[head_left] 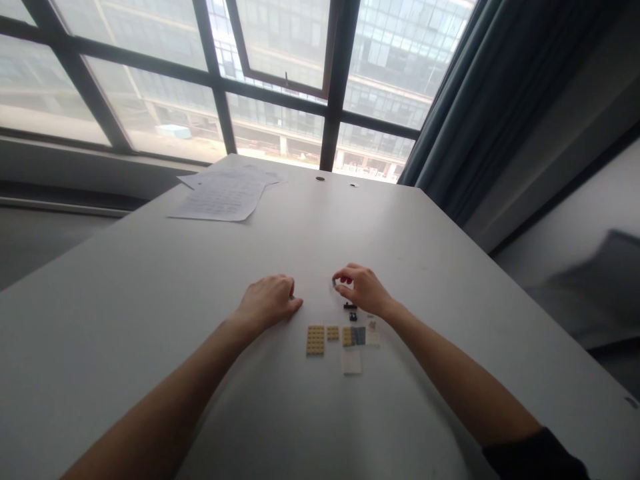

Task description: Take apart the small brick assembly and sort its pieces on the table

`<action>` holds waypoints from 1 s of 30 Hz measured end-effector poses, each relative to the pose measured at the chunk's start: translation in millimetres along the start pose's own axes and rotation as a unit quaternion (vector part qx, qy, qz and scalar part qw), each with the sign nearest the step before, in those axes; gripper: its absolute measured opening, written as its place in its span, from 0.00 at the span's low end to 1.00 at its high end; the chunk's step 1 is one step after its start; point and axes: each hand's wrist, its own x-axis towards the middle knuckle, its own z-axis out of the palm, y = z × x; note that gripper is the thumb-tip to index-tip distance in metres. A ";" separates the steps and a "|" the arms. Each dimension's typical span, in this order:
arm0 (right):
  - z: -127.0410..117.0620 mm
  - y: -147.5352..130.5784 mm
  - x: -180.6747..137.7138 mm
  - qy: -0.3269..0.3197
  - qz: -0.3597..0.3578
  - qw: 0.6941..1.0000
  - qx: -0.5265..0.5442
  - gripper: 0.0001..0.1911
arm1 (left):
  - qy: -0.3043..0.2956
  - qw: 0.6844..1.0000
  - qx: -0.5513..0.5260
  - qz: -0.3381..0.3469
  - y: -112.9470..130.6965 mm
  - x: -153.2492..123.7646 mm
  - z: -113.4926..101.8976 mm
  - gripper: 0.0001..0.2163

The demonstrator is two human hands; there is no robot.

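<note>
Black sleeve (535, 457) on right (forearms (193, 373) bare).

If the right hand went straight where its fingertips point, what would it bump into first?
Probably the left hand, across the white table. The right hand's fingertips point sideways towards it, but I can't tell if their heights match.

Head view faces forward and down over the table (320, 230), seemingly close.

Left hand (270, 297) palm down in a loose fist, right hand (364, 289) in a thumb-and-finger pinch
</note>
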 end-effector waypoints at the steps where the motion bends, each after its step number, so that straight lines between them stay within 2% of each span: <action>1: -6.4 2.1 -7.7 0.015 0.000 1.000 0.003 0.09 | -0.003 1.000 0.000 0.004 0.7 -0.1 0.4 0.11; 6: -27.8 15.8 -44.7 0.056 0.011 0.998 0.009 0.09 | -0.005 0.999 -0.031 0.039 3.9 0.5 0.4 0.10; 10: -26.9 34.6 -56.3 0.053 0.032 0.998 0.015 0.09 | 0.003 0.994 -0.068 0.079 17.1 6.1 -0.6 0.09; 14: -17.1 48.0 -49.8 0.044 0.050 0.997 0.029 0.09 | 0.015 0.987 -0.116 0.113 40.0 22.2 5.4 0.09; 20: -5.6 45.5 -32.2 0.008 0.085 0.995 0.050 0.09 | 0.027 0.983 -0.143 0.114 68.9 46.0 27.9 0.08; 30: -2.0 53.9 -24.2 -0.010 0.103 0.992 0.076 0.08 | 0.031 0.973 -0.184 0.134 61.4 46.8 35.5 0.11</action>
